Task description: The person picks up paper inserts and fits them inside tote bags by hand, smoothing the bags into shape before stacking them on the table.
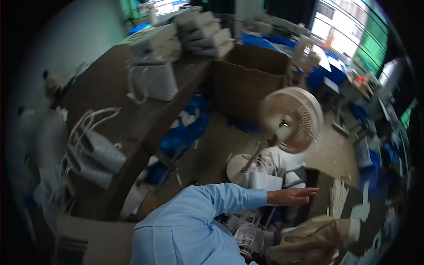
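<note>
My left hand (291, 196) reaches toward the right from a light-blue sleeve, fingers stretched out and holding nothing visible. Its fingertips are near the edge of a brown box or bench, beside a bundle of pale strips (338, 198). Just behind the hand stands a pale woven-pattern bag (263, 181) with thin handles. Below the hand are more pale bags or straps (249, 234), partly hidden by my sleeve and blurred. A crumpled brown piece (309, 240) lies at the lower right. My right hand is not visible.
A standing fan (291, 120) rises ahead, near a large open cardboard box (249, 84). Pale handbags (154, 81) and stacked bags (157, 42) are on the long brown bench (132, 119). At the left is a co-worker (51, 176). Blue plastic (187, 126) lies under the bench.
</note>
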A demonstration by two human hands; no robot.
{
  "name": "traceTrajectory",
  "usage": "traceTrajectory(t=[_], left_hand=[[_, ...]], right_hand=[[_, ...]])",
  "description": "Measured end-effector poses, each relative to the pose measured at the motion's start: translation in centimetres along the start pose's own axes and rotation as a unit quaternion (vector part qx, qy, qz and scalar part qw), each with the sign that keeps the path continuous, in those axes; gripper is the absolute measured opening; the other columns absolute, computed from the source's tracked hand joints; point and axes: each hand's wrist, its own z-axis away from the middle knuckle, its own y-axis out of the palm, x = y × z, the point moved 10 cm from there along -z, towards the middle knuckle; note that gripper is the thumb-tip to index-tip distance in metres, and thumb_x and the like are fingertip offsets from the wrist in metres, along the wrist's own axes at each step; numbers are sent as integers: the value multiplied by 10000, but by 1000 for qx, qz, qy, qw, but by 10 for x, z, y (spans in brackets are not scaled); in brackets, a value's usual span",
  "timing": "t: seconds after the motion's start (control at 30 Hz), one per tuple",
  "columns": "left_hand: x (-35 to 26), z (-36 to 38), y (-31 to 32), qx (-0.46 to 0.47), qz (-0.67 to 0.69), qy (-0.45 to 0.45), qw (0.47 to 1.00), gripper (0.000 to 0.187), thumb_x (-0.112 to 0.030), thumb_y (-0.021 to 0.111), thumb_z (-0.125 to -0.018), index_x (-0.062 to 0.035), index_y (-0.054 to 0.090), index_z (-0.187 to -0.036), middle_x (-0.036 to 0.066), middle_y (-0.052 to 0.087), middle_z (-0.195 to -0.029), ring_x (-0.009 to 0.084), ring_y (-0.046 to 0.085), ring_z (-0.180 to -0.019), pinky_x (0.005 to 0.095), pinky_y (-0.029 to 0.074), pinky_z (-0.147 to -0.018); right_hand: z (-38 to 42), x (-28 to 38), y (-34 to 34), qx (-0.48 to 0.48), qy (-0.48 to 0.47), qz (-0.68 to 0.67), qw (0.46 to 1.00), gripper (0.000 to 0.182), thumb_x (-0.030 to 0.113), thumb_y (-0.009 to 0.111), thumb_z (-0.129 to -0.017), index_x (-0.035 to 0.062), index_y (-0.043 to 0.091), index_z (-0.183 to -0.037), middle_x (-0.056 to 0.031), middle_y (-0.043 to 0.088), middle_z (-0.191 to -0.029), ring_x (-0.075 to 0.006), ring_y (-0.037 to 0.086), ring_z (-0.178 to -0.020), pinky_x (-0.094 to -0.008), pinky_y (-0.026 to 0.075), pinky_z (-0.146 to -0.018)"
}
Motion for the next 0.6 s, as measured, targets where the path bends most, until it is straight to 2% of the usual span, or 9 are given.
traceTrajectory(t=[0.1, 0.13, 0.17, 0.23, 0.33, 0.37, 0.43, 0.57, 0.6], left_hand=[[-60, 71, -87, -105, -38, 31, 993, 767, -464, 522, -934, -50, 166, -1473, 166, 277, -1487, 260, 262, -1369, 349, 251, -1110], [-64, 89, -94, -121, -43, 37, 991, 759, -460, 527, -933, -48, 178, -1467, 164, 287, -1479, 257, 273, -1358, 348, 258, -1104], [-98, 129, -119, -136, -49, 48, 988, 751, -455, 531, -931, -46, 189, -1460, 162, 297, -1471, 254, 284, -1347, 347, 265, -1099], [-124, 193, -138, -168, -73, 73, 980, 734, -447, 539, -928, -43, 212, -1447, 157, 318, -1454, 249, 306, -1326, 344, 278, -1087], [-142, 320, -146, -217, -110, 107, 964, 710, -434, 552, -924, -39, 246, -1428, 151, 349, -1429, 242, 340, -1293, 340, 299, -1070], [-144, 347, -154, -234, -119, 119, 958, 702, -430, 556, -922, -37, 258, -1422, 149, 360, -1421, 239, 351, -1282, 339, 306, -1065], [-158, 400, -181, -269, -133, 139, 944, 685, -421, 565, -919, -34, 280, -1409, 145, 381, -1404, 234, 373, -1260, 336, 320, -1053], [-222, 467, -259, -331, -120, 160, 922, 653, -404, 581, -913, -28, 326, -1383, 136, 422, -1371, 224, 418, -1217, 331, 347, -1031], [-252, 476, -289, -341, -118, 166, 918, 645, -399, 586, -912, -27, 337, -1376, 134, 433, -1363, 221, 429, -1206, 330, 354, -1025]], right_hand=[[88, -41, 179, 232, 25, -117, 965, 359, 166, 507, -956, -87, 545, -1209, -154, 613, -1175, -198, 564, -1049, -303, 418, -957], [101, -61, 188, 291, 26, -144, 945, 343, 140, 497, -960, -93, 542, -1208, -156, 618, -1168, -196, 567, -1040, -299, 418, -954], [102, -119, 220, 260, 28, 170, 950, 351, 147, 487, -963, -55, 529, -1247, -162, 585, -1239, -227, 556, -1111, -316, 412, -974], [136, -133, 333, 463, -20, 117, 879, 387, 250, 461, -985, 15, 516, -1288, -217, 457, -1374, -337, 473, -1252, -391, 419, -981], [223, -154, 422, 678, -60, 126, 721, 381, 220, 535, -939, 64, 532, -1287, -206, 387, -1424, -376, 382, -1312, -422, 395, -1031], [232, -152, 442, 688, -72, 117, 713, 381, 220, 535, -939, 64, 532, -1287, -206, 387, -1424, -376, 382, -1312, -422, 395, -1031], [246, -116, 478, 648, -321, 99, 684, 526, 204, 634, -861, 94, 468, -1348, -180, 329, -1468, -387, 328, -1347, -479, 344, -1072], [160, -138, 545, 547, -302, 348, 699, 925, 270, 787, -706, 106, 274, -1459, -180, 285, -1492, -373, 299, -1369, -545, 229, -1110], [145, -161, 560, 623, -220, 312, 683, 952, 249, 812, -664, 91, 294, -1448, -177, 363, -1442, -352, 381, -1317, -518, 291, -1083]])
